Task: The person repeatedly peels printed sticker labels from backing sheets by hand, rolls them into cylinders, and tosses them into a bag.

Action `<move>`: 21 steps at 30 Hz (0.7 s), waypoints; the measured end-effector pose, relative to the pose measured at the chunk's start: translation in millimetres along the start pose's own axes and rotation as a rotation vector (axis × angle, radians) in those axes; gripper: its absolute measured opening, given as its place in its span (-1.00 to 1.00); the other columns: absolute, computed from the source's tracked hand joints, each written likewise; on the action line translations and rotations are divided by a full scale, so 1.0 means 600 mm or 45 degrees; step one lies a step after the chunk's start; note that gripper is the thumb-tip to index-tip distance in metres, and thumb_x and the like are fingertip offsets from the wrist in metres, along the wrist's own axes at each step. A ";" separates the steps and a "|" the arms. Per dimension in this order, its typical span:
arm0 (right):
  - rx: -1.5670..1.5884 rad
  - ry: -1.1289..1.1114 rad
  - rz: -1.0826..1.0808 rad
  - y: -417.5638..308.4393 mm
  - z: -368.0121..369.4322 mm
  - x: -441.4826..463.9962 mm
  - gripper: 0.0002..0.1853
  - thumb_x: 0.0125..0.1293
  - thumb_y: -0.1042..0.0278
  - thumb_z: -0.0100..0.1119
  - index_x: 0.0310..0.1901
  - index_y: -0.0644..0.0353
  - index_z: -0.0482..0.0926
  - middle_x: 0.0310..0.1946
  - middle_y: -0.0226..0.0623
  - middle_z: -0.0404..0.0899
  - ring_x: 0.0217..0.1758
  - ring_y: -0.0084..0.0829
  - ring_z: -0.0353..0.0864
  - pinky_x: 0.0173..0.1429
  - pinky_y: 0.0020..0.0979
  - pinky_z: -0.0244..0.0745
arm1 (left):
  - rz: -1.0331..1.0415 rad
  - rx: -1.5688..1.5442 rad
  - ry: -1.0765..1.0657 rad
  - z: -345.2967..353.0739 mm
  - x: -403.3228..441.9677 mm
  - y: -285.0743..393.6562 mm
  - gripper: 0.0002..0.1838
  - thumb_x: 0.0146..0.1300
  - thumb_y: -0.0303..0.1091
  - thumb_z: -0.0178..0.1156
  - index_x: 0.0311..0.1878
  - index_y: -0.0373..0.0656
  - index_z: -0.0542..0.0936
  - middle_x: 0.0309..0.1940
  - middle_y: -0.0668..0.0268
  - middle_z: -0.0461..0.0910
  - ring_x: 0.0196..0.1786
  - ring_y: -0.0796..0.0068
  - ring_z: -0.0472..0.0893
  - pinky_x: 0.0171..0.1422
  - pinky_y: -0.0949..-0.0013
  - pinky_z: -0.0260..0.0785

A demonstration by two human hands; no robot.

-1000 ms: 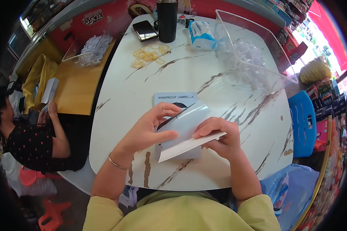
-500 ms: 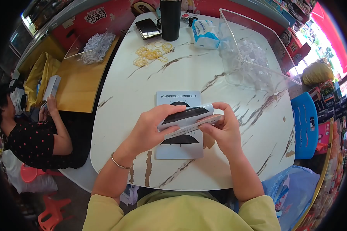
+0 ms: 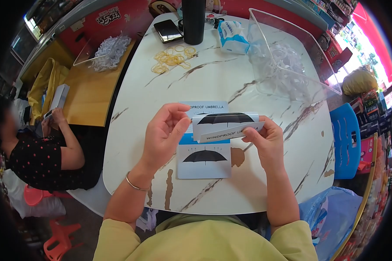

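My right hand point(image 3: 268, 145) pinches a bent white umbrella sleeve point(image 3: 224, 119) at its right end. A black umbrella picture and the words "WINDPROOF UMBRELLA" show on its panels. Close to the sleeve's left end is my left hand point(image 3: 161, 137), fingers apart and nothing held in it. Below the sleeve, flat printed umbrella cards point(image 3: 204, 167) lie on the table point(image 3: 148, 113), with a blue band across the middle. My hand and the raised sleeve cover part of them.
Yellow rubber bands point(image 3: 172, 60), a phone point(image 3: 168, 31), a black bottle point(image 3: 194, 21) and a blue-white packet point(image 3: 231, 38) lie farther back. A clear bin point(image 3: 309, 80) holds whitish strips. At left, another person point(image 3: 41, 156) sits by a yellow table point(image 3: 89, 95).
My left hand has let go of the sleeve and drawn a little left, its fingers spreading. The sleeve has shifted right and up in my right hand, uncovering the blue band.
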State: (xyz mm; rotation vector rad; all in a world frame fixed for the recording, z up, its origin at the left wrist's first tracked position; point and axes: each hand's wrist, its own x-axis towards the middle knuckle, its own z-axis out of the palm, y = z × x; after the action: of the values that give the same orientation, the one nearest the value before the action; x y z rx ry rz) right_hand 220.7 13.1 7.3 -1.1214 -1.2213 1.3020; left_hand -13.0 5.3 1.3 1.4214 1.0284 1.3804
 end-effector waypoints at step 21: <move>0.009 0.033 -0.023 0.002 0.003 0.001 -0.81 0.13 0.55 0.22 -0.20 0.34 0.51 -0.38 -0.34 0.61 -0.33 -0.63 0.57 -0.18 -0.58 0.50 | -0.011 -0.096 -0.156 0.006 -0.012 0.019 -0.75 0.36 -0.41 -0.10 0.04 -0.31 0.35 -0.39 0.26 0.52 -0.42 0.62 0.52 -0.36 0.62 0.32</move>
State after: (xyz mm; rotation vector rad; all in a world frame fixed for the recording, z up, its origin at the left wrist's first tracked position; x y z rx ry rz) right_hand 218.6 13.7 6.5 -1.1164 -1.2039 1.2737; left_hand -10.0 -4.7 10.4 1.4257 0.8942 1.2957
